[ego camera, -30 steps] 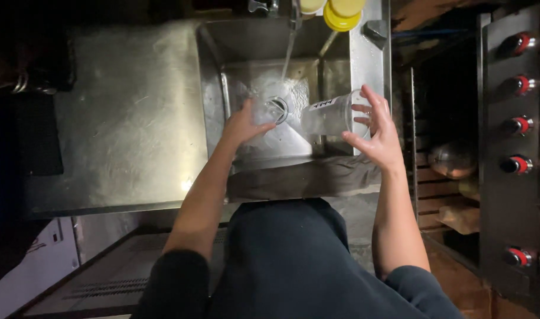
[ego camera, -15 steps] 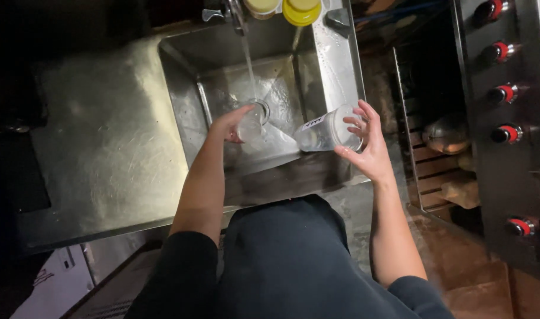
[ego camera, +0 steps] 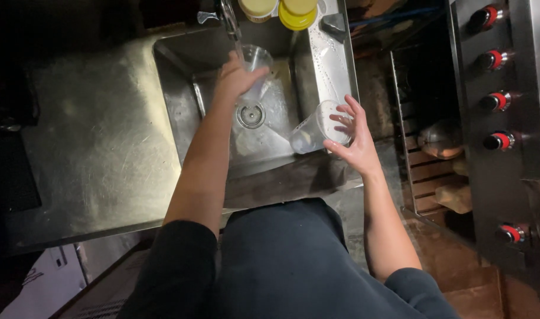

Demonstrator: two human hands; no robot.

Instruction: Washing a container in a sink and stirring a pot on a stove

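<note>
Over a stainless-steel sink (ego camera: 181,112), the left hand (ego camera: 237,77) grips a clear plastic cup (ego camera: 257,65) upright under the running chrome tap (ego camera: 227,16). The right hand (ego camera: 353,139) clasps a second clear plastic container (ego camera: 314,127), tilted on its side above the sink's right edge. Two yellow-lidded tubs (ego camera: 281,9) stand behind the basin, beside a steel range with red knobs (ego camera: 495,100).

I see the sink (ego camera: 181,112) set into the bench (ego camera: 93,153), with the drain (ego camera: 250,115) in its floor. The tap (ego camera: 227,18) stands at the back rim, two tubs (ego camera: 280,9) just right of it. One cup (ego camera: 255,68) sits under the tap, over the drain; another cup (ego camera: 317,127) is at the sink's right wall. A row of knobs (ego camera: 494,100) lies well right.
</note>
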